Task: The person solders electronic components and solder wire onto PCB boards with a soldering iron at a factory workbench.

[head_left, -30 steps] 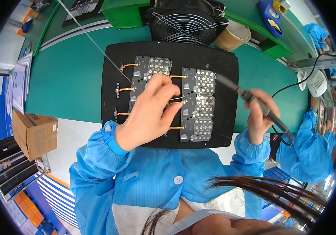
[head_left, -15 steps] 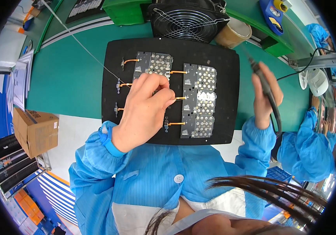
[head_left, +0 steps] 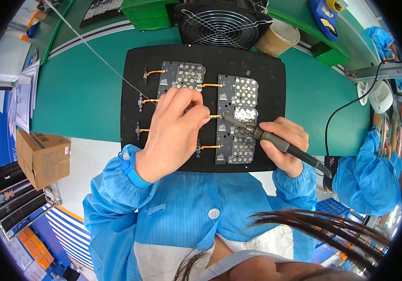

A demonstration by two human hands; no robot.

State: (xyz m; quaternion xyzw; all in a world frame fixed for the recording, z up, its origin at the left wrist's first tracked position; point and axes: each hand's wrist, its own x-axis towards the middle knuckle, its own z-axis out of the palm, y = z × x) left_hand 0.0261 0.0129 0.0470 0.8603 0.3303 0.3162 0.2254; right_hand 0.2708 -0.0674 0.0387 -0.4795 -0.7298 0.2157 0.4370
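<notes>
My right hand (head_left: 286,146) grips a soldering iron (head_left: 276,140), its tip touching or just above the middle circuit board (head_left: 226,122) of the right column. My left hand (head_left: 172,133) is closed in a pinch beside that board's orange lead (head_left: 215,116). A thin grey solder wire (head_left: 102,60) runs from the upper left to this hand; its end between my fingertips is hidden. Further boards with round pale dots lie above and below, such as the top right board (head_left: 238,91). Under my left hand, the left column, with its upper board (head_left: 190,75), is partly covered.
The boards lie on a black mat (head_left: 266,70) over a green table (head_left: 84,93). Behind it stand a black fan (head_left: 224,28), a tan pot (head_left: 278,38) and a green bin (head_left: 147,14). A cardboard box (head_left: 44,159) is at left; a co-worker's blue sleeve (head_left: 367,180) at right.
My right hand has brought the soldering iron left and down, from beside the mat to the middle right board. My left hand has stayed in nearly the same place.
</notes>
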